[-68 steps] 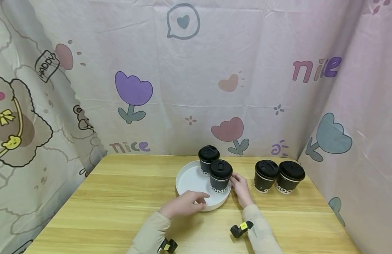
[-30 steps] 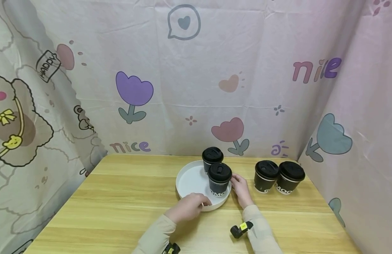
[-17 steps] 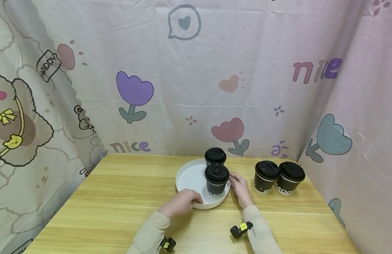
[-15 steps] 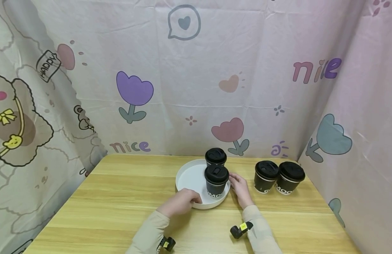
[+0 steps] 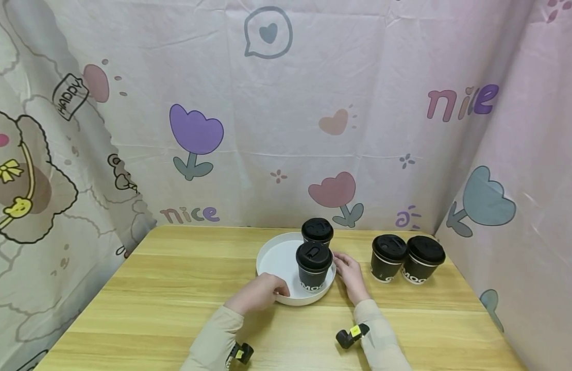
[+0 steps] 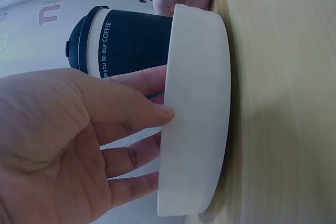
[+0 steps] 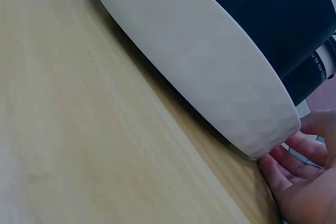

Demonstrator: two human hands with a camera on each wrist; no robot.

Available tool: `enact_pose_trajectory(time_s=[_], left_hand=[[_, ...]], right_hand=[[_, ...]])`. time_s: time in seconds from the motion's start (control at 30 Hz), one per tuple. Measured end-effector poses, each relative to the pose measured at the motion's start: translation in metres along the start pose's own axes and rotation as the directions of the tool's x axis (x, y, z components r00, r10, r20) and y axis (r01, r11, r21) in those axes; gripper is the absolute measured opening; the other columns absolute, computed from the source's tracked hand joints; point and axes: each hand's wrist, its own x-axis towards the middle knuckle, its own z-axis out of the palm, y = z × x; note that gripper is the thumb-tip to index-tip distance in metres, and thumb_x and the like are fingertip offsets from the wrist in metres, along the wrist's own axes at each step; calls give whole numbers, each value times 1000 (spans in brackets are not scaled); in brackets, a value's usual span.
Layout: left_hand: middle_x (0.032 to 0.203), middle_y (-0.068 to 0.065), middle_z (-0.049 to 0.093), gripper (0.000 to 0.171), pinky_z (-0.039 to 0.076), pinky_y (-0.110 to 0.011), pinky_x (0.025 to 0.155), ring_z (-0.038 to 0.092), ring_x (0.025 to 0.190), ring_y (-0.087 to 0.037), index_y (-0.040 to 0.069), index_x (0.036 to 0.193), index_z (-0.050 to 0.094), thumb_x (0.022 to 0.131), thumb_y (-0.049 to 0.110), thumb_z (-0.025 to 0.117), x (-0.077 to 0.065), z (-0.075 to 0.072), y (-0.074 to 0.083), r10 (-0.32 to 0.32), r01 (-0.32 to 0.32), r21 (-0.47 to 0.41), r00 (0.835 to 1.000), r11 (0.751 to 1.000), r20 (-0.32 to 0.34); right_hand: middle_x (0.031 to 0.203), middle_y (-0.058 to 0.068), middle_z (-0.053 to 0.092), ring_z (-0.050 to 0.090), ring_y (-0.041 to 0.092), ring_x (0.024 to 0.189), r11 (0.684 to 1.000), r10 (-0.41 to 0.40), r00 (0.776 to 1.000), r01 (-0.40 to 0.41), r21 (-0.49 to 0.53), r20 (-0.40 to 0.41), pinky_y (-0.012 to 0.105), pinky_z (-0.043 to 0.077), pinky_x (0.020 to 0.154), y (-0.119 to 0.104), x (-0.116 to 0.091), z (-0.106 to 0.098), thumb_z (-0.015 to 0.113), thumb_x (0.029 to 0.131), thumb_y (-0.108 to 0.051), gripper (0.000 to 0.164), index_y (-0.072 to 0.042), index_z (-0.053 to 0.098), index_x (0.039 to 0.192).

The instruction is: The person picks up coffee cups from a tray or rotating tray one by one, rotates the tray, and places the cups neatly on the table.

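A round white tray (image 5: 278, 257) with a low wall stands on the table, bearing two black lidded coffee cups. The front cup (image 5: 312, 273) partly hides the rear cup (image 5: 317, 228); both are upright. My left hand (image 5: 262, 292) pinches the tray's near-left rim. In the left wrist view its thumb (image 6: 152, 114) lies against the outer wall (image 6: 197, 119) and the other fingers reach inside. At the right rim, my right hand (image 5: 351, 275) holds the edge. In the right wrist view its fingers (image 7: 310, 148) meet the wall from the far side.
Two more lidded black cups, the nearer-left cup (image 5: 386, 265) and the right-hand cup (image 5: 419, 265), stand close together right of my right hand. The wooden table (image 5: 174, 304) ends at a printed curtain (image 5: 263, 190) behind and at both sides.
The tray has turned clockwise: the rear cup shifted right, the front cup left and nearer. My left hand took the rim at the front and moved left with it; the right hand stayed nearly still.
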Motion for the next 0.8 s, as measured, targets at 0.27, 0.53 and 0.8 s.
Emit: enact_pose_trajectory(time_s=[0.27,0.53,0.8], left_hand=[[104,-11,71,32,55,-39,90,65,99,-25,1,111,69,82,-7,61,-1,-10,-2,5,-7,-72,1000,997,-28],[115,-16,70,27,49,-55,99,63,110,-32,4,119,66,93,4,58,-2,-28,-15,-125,47,-315,965,948,-232],[127,-16,65,32,41,-54,110,57,121,-35,3,127,61,95,10,59,11,-29,-43,-373,52,-605,828,795,-419]], right_hand=[[131,24,59,58,-4,90,1000,4,1000,-4,4,-4,15,51,82,18,14,-3,54,98,-13,36,10,57,126],[132,23,59,60,2,97,1000,-15,1000,14,-21,-20,23,53,92,19,13,1,55,98,-18,37,6,58,127],[133,25,58,60,4,101,999,-28,999,27,-33,-29,13,51,84,21,11,0,53,99,-17,38,8,57,128]])
